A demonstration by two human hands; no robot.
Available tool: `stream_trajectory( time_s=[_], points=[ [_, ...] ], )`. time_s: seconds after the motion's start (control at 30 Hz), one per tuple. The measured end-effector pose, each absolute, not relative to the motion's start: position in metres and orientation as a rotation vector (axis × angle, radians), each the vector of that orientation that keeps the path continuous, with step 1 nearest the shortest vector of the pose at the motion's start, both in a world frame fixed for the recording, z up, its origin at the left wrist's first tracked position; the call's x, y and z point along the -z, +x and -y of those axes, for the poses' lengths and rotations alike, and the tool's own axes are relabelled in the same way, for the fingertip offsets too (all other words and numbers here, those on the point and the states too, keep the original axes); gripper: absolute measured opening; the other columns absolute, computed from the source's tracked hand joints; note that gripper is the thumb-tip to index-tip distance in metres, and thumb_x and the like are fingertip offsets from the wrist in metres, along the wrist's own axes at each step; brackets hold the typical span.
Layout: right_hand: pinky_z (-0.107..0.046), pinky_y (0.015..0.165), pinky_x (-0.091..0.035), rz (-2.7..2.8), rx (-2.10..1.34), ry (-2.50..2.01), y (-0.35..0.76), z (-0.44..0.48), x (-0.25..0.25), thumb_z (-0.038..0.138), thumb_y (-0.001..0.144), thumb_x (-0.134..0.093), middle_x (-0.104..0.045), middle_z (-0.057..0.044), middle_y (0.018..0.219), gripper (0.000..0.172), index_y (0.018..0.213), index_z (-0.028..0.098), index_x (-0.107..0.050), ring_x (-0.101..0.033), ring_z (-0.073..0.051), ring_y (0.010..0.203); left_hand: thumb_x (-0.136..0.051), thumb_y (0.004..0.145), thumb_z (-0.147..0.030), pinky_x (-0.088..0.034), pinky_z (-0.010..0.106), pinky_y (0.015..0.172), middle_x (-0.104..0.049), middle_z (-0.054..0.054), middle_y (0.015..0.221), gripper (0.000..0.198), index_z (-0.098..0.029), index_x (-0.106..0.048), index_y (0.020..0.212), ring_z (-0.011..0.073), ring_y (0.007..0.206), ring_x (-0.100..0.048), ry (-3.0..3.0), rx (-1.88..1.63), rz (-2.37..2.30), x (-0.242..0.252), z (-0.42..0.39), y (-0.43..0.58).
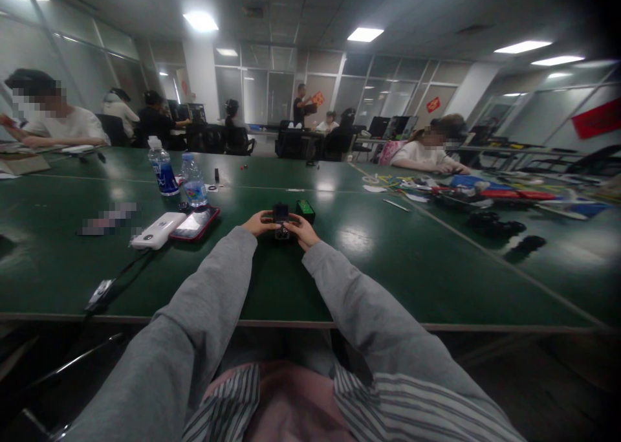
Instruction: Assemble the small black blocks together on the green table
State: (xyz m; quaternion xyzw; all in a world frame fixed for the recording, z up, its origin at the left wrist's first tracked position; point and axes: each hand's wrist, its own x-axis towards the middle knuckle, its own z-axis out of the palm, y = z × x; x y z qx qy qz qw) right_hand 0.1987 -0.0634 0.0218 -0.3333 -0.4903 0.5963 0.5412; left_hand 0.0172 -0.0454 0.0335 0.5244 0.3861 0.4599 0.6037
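Hands (258, 223) (304, 232) partly curled, gripping small black device (281, 215)

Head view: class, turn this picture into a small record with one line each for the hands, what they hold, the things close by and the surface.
Left hand: gripping the near left side of a small dark device
Right hand: gripping its right side
Beside the right hand: a green-and-black box
To the left: a red-edged phone next to a white block
Beyond those: a white-capped bottle and a clear bottle, both upright
Surface: a dark green table
Device details: too small to read
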Motion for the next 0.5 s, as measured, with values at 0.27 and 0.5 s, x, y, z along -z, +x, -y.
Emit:
stream_trajectory(
  time_s=[0.27,0.5],
  points=[
    [-0.034,0.085,-0.049,1.168,-1.409,-0.814,0.1982,0.0642,-0.0225,0.028,0.054,-0.08,-0.063,-0.004,0.09,0.063,0.11,0.018,-0.052,-0.061,-0.015,0.087,-0.085,0.047,-0.026,-0.04,0.044,0.093,-0.065,0.01,0.094,0.08,-0.012,-0.051,0.117,0.0225,0.094,-0.061,1.339,-1.118,-0.897,-0.034,0.0433,0.013],
    [-0.032,0.082,-0.049,1.181,-1.396,-0.798,0.196,0.0665,-0.0236,0.028,0.051,-0.081,-0.063,-0.002,0.085,0.065,0.109,0.019,-0.052,-0.06,-0.015,0.085,-0.086,0.043,-0.027,-0.039,0.043,0.095,-0.066,0.009,0.094,0.074,-0.012,-0.056,0.109,0.0227,0.098,-0.06,1.418,-1.137,-0.912,-0.0358,0.0425,0.0113]
  ],
)
